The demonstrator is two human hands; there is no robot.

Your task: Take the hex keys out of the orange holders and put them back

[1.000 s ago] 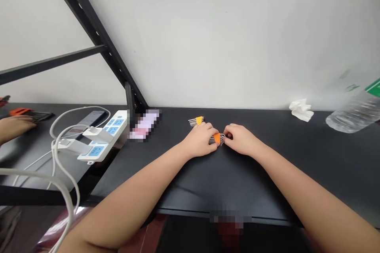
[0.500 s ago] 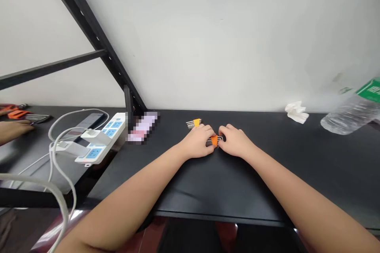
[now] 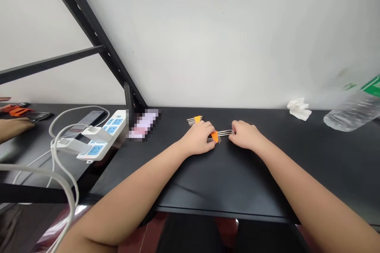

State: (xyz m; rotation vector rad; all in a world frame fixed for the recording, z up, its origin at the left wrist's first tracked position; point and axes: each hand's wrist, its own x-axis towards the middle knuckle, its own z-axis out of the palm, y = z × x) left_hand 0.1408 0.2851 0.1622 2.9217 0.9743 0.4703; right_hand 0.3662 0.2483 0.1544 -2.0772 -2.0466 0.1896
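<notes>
My left hand [image 3: 199, 138] is closed around an orange hex key holder [image 3: 214, 136] low over the black table. Short bent ends of several keys stick out of its right side. Longer hex keys [image 3: 225, 133] reach from the holder across to my right hand [image 3: 246, 135], whose thumb and fingers pinch their bent ends. A second hex key set [image 3: 196, 119] with a yellow-orange holder lies just behind my left hand, partly covered by it.
To the left are a white power strip [image 3: 102, 136] with plugs and cables, and a pixelated item [image 3: 144, 124]. A crumpled tissue [image 3: 299, 109] and a plastic bottle [image 3: 350, 112] stand right. Another person's hand [image 3: 16, 128] rests near orange-handled tools [image 3: 18, 110] beyond the black frame [image 3: 115, 63].
My right hand has moved right, away from my left, drawing some long hex keys partway out of the orange holder. My left hand has stayed nearly in place.
</notes>
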